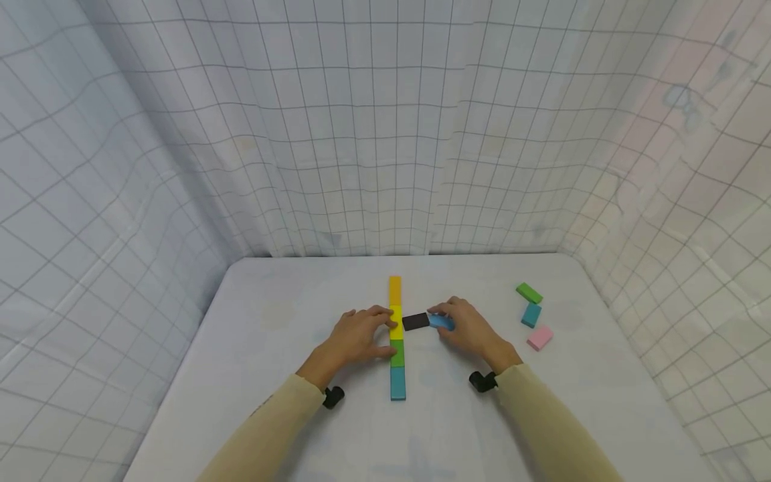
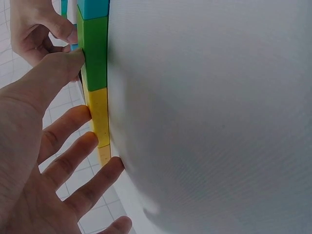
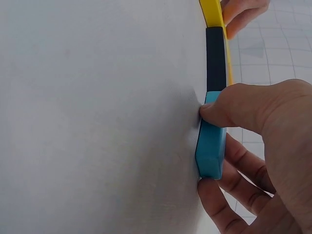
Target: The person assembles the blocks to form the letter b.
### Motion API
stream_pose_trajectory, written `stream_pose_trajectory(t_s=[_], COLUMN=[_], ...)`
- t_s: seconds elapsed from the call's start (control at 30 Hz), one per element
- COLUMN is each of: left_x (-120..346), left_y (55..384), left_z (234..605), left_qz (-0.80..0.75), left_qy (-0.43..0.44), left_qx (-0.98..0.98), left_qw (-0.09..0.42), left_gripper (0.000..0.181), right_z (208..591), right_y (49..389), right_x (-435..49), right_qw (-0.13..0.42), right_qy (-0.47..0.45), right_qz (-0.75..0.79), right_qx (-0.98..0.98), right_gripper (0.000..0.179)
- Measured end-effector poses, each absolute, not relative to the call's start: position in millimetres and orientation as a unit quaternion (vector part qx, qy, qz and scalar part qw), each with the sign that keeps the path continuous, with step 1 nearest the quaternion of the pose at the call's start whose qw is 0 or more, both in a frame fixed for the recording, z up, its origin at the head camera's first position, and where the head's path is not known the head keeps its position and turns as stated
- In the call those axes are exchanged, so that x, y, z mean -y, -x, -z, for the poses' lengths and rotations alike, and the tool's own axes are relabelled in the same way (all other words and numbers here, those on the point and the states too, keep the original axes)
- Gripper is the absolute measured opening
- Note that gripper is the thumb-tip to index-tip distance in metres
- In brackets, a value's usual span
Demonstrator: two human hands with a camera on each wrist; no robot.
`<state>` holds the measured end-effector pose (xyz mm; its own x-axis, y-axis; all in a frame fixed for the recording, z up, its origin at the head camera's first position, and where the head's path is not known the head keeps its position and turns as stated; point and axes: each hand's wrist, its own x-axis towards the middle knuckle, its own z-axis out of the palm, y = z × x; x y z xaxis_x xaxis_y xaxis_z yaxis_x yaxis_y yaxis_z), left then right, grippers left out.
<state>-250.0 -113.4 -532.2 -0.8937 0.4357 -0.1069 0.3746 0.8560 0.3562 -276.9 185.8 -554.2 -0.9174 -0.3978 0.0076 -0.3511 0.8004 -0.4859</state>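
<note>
A straight row of blocks runs away from me on the white table (image 1: 434, 422): teal (image 1: 398, 384), green (image 1: 398, 356), yellow (image 1: 397, 333) and orange (image 1: 395, 289). From the left, my left hand (image 1: 355, 337) rests its thumb on the green block and its spread fingertips along the yellow one. A black block (image 1: 415, 322) reaches out rightward from the yellow block. At its outer end sits a blue block (image 3: 210, 139), end to end with it in the right wrist view. My right hand (image 1: 471, 328) holds this blue block, thumb on one side and fingers on the other.
Toward the right of the table lie a green block (image 1: 529, 292), a smaller teal block (image 1: 531, 314) and a pink block (image 1: 540, 338). White grid-patterned curtains (image 1: 373, 134) enclose the back and both sides.
</note>
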Motion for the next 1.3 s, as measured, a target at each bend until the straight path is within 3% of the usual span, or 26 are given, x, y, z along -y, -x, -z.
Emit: stream_pose_trajectory(t_s=[1.3], left_x=[112.0], left_y=[251.6], left_z=[532.6], left_qz=[-0.157], left_qy=[-0.214], left_qx=[-0.96], left_qw=[0.091], left_gripper=[0.055], right_z=[548.9], right_y=[277.3], right_x=[-186.2], right_qw=[0.05], right_qy=[0.226], right_qz=[0.239], right_qx=[-0.943], right_gripper=[0.048])
